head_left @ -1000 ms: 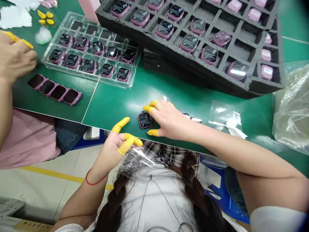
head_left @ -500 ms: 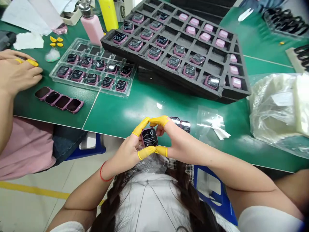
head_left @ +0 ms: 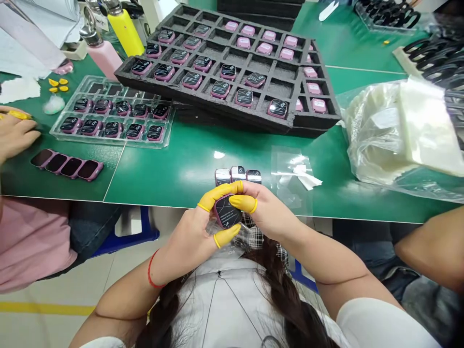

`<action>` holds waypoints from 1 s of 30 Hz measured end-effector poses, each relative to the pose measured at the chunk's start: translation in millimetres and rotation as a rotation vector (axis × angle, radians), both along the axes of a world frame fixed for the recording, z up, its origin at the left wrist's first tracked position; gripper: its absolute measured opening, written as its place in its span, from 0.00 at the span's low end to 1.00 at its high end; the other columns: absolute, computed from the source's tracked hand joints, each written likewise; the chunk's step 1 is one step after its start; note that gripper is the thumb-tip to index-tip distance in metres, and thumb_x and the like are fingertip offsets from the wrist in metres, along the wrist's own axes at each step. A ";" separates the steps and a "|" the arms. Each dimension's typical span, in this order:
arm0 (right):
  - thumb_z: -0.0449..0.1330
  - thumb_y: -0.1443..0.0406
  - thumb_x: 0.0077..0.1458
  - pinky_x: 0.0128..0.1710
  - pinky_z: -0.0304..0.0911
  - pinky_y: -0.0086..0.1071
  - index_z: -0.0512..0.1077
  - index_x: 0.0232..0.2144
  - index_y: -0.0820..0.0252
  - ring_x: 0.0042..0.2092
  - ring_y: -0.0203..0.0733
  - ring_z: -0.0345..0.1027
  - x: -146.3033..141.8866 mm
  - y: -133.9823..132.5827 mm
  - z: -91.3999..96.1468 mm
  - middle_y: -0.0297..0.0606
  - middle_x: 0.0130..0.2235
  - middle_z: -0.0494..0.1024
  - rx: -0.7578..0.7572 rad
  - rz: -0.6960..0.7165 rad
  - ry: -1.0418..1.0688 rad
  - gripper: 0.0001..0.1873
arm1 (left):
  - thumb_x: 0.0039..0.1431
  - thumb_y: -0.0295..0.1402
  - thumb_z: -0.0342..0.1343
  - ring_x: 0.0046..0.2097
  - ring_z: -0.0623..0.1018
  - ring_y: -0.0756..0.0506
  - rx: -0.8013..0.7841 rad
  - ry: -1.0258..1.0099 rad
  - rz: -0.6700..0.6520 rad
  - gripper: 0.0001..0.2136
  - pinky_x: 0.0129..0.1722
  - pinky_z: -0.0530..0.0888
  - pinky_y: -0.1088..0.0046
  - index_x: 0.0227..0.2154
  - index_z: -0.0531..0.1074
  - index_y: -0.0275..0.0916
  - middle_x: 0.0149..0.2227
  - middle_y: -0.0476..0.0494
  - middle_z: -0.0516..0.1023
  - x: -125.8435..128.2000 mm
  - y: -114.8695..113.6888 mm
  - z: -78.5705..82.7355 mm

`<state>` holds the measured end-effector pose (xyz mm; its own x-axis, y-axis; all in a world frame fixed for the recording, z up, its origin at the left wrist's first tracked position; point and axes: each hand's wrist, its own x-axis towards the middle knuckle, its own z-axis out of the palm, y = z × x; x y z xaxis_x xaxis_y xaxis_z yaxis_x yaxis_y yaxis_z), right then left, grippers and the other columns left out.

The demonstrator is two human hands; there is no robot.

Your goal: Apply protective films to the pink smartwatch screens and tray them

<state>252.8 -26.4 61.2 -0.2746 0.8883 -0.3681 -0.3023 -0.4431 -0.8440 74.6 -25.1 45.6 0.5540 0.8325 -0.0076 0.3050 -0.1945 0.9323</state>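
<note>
Both hands hold one pink smartwatch case (head_left: 225, 212) with a dark, printed film on its face, just off the table's front edge. My left hand (head_left: 195, 227) grips its left side between thumb and forefinger, which wear yellow finger cots. My right hand (head_left: 263, 208) is closed at its upper right, the cotted thumb lying on the screen. Part of the case is hidden by the fingers. Right behind the hands, a short row of watch cases (head_left: 238, 174) lies on the green table. Clear plastic film (head_left: 232, 249) rests on my lap below.
A black foam tray (head_left: 232, 104) of pink watch cases stands at the back, beside a clear plastic tray (head_left: 112, 141). Several joined dark-faced cases (head_left: 67, 164) lie left, near a co-worker's hand (head_left: 16, 133). A bag of plastic sheets (head_left: 380, 140) sits right.
My right thumb has moved from the lower edge up onto the watch face, and the case has tilted. The view has shifted, showing more of the row behind my hands.
</note>
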 end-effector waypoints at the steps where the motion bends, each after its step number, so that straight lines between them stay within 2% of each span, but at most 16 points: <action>1: 0.71 0.56 0.44 0.38 0.65 0.31 0.70 0.29 0.59 0.35 0.36 0.67 0.8 -1.7 -2.1 0.32 0.31 0.74 0.001 -0.017 0.017 0.16 | 0.60 0.36 0.62 0.50 0.79 0.42 0.011 0.021 -0.004 0.28 0.46 0.78 0.69 0.62 0.62 0.47 0.57 0.44 0.74 2.0 -1.5 -0.3; 3: 0.71 0.55 0.43 0.37 0.64 0.31 0.70 0.28 0.59 0.33 0.36 0.67 2.7 -4.6 -6.0 0.32 0.30 0.74 0.007 -0.041 0.055 0.18 | 0.60 0.36 0.62 0.52 0.78 0.41 0.019 0.054 -0.010 0.29 0.47 0.77 0.68 0.63 0.61 0.47 0.57 0.43 0.74 6.5 -3.9 -0.6; 6: 0.69 0.50 0.45 0.35 0.63 0.31 0.71 0.27 0.60 0.31 0.35 0.66 7.7 -8.5 -8.4 0.31 0.27 0.73 -0.006 -0.077 0.075 0.20 | 0.60 0.35 0.62 0.50 0.79 0.42 -0.011 0.021 -0.036 0.28 0.47 0.78 0.69 0.62 0.62 0.47 0.54 0.44 0.76 14.5 -6.3 1.9; 10: 0.64 0.45 0.49 0.36 0.61 0.32 0.70 0.24 0.59 0.30 0.35 0.62 21.0 -14.9 -3.4 0.32 0.26 0.71 0.000 -0.070 0.044 0.23 | 0.58 0.32 0.64 0.49 0.80 0.44 -0.197 -0.140 -0.078 0.26 0.50 0.77 0.70 0.59 0.64 0.45 0.53 0.44 0.77 25.0 -7.1 9.9; 14: 0.69 0.55 0.47 0.42 0.62 0.33 0.72 0.31 0.60 0.36 0.36 0.67 33.2 -23.9 2.4 0.33 0.32 0.75 0.025 0.081 0.018 0.16 | 0.56 0.29 0.65 0.43 0.82 0.47 -0.347 -0.226 -0.083 0.26 0.43 0.79 0.74 0.56 0.65 0.44 0.51 0.43 0.78 31.3 -7.3 14.7; 17: 0.68 0.61 0.46 0.41 0.63 0.33 0.72 0.34 0.61 0.36 0.36 0.68 37.2 -29.3 1.7 0.33 0.34 0.76 0.027 0.128 0.021 0.14 | 0.56 0.28 0.65 0.38 0.81 0.51 -0.416 -0.231 -0.110 0.26 0.39 0.79 0.78 0.56 0.65 0.45 0.49 0.47 0.79 33.3 -7.5 15.8; 22: 0.63 0.65 0.47 0.40 0.64 0.31 0.72 0.34 0.62 0.35 0.35 0.68 36.0 -31.2 -3.6 0.34 0.33 0.76 0.062 0.122 0.059 0.10 | 0.56 0.29 0.65 0.38 0.80 0.51 -0.374 -0.142 -0.158 0.25 0.39 0.77 0.79 0.56 0.65 0.46 0.47 0.49 0.79 34.5 -8.0 18.0; 25: 0.61 0.67 0.48 0.39 0.64 0.29 0.72 0.34 0.62 0.35 0.34 0.68 32.1 -29.8 -5.9 0.33 0.33 0.76 0.102 0.109 0.100 0.08 | 0.58 0.31 0.63 0.39 0.81 0.49 -0.319 -0.057 -0.175 0.25 0.39 0.77 0.77 0.57 0.64 0.49 0.41 0.52 0.79 35.1 -9.0 18.9; 27: 0.60 0.67 0.49 0.37 0.63 0.27 0.72 0.33 0.63 0.34 0.32 0.67 29.4 -29.0 -7.4 0.32 0.31 0.75 0.113 0.095 0.107 0.06 | 0.59 0.32 0.62 0.37 0.80 0.49 -0.280 0.004 -0.179 0.26 0.37 0.76 0.77 0.58 0.63 0.50 0.38 0.53 0.79 35.4 -9.6 18.7; 30: 0.60 0.68 0.48 0.34 0.61 0.26 0.72 0.31 0.63 0.32 0.31 0.66 26.6 -27.8 -10.1 0.30 0.28 0.74 0.100 0.083 0.134 0.05 | 0.59 0.32 0.61 0.34 0.79 0.50 -0.231 0.046 -0.186 0.27 0.35 0.75 0.77 0.60 0.62 0.49 0.38 0.53 0.79 36.1 -10.3 17.6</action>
